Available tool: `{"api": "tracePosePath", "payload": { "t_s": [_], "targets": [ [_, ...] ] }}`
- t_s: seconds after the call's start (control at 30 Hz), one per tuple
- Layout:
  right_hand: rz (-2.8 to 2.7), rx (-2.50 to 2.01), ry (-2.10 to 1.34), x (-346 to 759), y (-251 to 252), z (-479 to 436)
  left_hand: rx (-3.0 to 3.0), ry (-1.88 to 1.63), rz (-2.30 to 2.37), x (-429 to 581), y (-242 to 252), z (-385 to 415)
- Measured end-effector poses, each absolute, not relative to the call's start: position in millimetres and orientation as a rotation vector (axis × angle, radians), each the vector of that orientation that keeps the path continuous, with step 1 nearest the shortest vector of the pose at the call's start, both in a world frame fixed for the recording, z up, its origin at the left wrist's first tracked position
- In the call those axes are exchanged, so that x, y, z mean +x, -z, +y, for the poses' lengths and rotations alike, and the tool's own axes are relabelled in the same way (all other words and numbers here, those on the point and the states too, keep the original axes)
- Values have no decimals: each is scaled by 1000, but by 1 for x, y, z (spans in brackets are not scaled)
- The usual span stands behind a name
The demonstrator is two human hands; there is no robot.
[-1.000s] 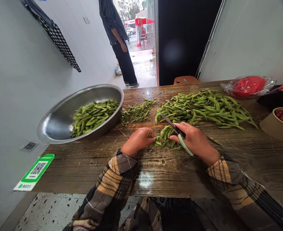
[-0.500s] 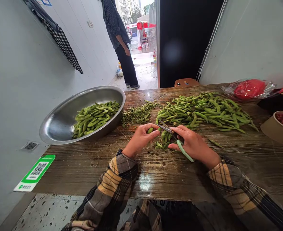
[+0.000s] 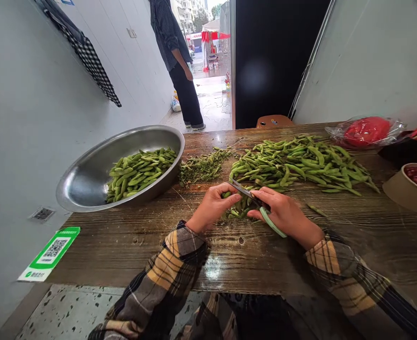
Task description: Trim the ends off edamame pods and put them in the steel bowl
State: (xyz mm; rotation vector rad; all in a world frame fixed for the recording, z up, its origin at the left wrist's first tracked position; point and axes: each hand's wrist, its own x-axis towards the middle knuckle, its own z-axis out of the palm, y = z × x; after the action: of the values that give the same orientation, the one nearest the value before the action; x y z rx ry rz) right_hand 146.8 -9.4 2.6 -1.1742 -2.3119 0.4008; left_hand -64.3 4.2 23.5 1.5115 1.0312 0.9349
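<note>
Left hand [image 3: 213, 205] was low over the table [image 3: 265, 264], its grip pinched shut on a single green pod [image 3: 226, 194] between thumb and fingertips. Right hand [image 3: 284, 212] sat just beside it, grip wrapped around the green handle of the scissors [image 3: 254, 202], the dark blades reaching left to meet the pod right at the left fingertips. Whether the blades were parted, I could not tell. A small heap of pods [image 3: 242, 210] lay under and between both hands. The big pile of pods [image 3: 300, 163] spread out behind, trimmings [image 3: 203, 167] to its left, touching the steel basin [image 3: 88, 189] of pods. A person [image 3: 180, 61] stood at the doorway.
</note>
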Motion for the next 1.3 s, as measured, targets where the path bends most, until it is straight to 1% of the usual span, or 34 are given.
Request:
{"api": "tracePosePath", "payload": {
  "t_s": [0.13,0.4,0.83,1.03,1.2,1.3],
  "targets": [
    [-2275,-1185,-390,148,-2,-8,1354,-1024,1060,-66,-22,7],
    [-2237,-1215,-360,147,-2,-8,961,-1167,923,-68,-23,9],
    [-2238,-1168,-348,147,-4,-9,1043,-1085,913,-59,-18,5],
    [-2251,-1174,-310,148,-2,-9,902,-1103,894,-62,-21,8],
    [-2103,-1224,-299,149,1,-4,744,-1135,853,-68,-21,12],
    [-2064,-1219,-292,151,2,-1,817,-1090,893,-67,-18,15]
  ]
}}
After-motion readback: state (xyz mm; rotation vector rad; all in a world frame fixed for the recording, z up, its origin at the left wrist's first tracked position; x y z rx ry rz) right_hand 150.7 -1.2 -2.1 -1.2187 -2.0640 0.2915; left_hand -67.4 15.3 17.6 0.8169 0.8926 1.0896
